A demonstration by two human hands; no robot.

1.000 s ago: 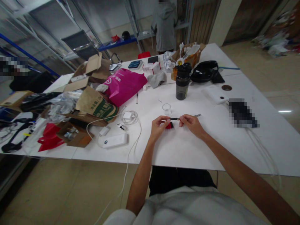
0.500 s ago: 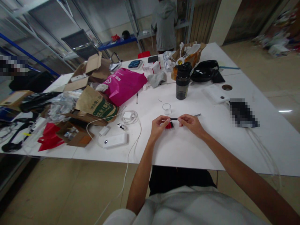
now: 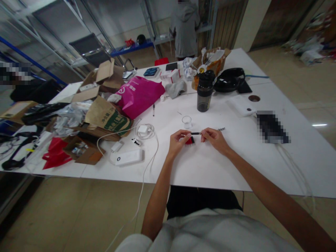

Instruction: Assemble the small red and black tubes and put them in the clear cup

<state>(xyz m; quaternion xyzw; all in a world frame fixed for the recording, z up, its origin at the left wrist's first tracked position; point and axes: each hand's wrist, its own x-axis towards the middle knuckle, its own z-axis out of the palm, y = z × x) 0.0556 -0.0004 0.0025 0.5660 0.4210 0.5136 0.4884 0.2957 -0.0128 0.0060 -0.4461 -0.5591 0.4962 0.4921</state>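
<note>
Red folded sheet material (image 3: 56,154) lies at the far left of the white surface (image 3: 210,168), beside an open brown cardboard box (image 3: 84,151). At about two o'clock from the box a brown paper bag with green print (image 3: 109,117) leans against a glossy magenta plastic bag (image 3: 139,94). Below them a flat white oblong power bank (image 3: 127,157) rests on the surface, with a coiled white cable and charger (image 3: 144,131) at its one o'clock.

Right of the cable, the left hand (image 3: 177,141) has its fingers pinched together on one end of a thin black rod-shaped piece (image 3: 195,133), with a small red and black object (image 3: 189,140) tucked just under them. The right hand (image 3: 214,138) pinches the rod's other end, fingers closed on it, so the rod spans the two hands just above the surface. At twelve o'clock from the rod stands a small clear glass cup (image 3: 187,121), and farther at one o'clock a dark translucent bottle with a black lid (image 3: 204,91). A tiny metal screw-like bit (image 3: 221,129) lies near the right hand, at its one o'clock.
</note>
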